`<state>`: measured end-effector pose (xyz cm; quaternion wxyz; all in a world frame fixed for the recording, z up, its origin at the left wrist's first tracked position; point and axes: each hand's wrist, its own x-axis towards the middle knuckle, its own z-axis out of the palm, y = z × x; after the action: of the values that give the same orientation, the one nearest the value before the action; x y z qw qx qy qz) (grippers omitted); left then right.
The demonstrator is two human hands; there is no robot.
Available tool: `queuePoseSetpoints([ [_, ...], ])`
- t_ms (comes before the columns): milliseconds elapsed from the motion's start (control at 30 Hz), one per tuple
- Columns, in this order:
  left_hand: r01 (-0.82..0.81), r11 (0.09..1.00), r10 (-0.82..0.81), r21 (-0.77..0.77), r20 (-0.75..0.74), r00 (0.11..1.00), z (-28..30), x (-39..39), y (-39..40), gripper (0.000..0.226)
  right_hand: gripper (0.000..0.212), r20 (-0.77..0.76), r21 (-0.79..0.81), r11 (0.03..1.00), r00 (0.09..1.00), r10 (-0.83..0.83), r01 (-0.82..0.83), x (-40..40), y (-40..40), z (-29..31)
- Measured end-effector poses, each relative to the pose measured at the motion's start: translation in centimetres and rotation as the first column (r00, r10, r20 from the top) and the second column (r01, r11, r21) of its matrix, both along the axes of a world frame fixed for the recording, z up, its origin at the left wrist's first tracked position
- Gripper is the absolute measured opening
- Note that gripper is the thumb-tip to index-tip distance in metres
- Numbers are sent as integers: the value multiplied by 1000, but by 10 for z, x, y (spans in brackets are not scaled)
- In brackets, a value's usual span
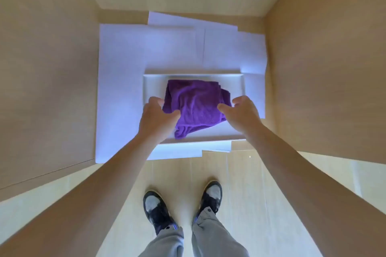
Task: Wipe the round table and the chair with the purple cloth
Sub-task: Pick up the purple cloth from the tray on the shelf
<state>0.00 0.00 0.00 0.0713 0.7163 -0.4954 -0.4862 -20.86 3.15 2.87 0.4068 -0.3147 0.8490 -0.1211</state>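
Pickup step: purple cloth (194,104) in tray (154,81) is flanked by left hand (156,119) and right hand (242,113), fingers apart and not yet clamped; closing on the cloth is needed next.

Light wooden panel walls (48,81) fill the frame's left, right and top; white paper sheets (121,62) cover the middle surface; pale glossy floor (188,175) at the bottom centre, brightly lit
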Motion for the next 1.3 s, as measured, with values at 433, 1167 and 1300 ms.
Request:
queuePoseSetpoints([
  [433, -110, 990, 119, 84, -118, 986, 22, -23, -17, 30, 22, 140, -13, 996, 986, -86, 89, 12, -14, 1],
  [1167, -72, 997, 47, -16, -612, 789, 490, -18, 139, 21, 7, 196, -559, 794, 968, -154, 240, 29, 172, 464],
  [1300, 18, 998, -51, -54, -710, 702, 540, -45, 203, 11, 10, 114, -628, 747, 975, -191, 220, 9, 250, 509],
])
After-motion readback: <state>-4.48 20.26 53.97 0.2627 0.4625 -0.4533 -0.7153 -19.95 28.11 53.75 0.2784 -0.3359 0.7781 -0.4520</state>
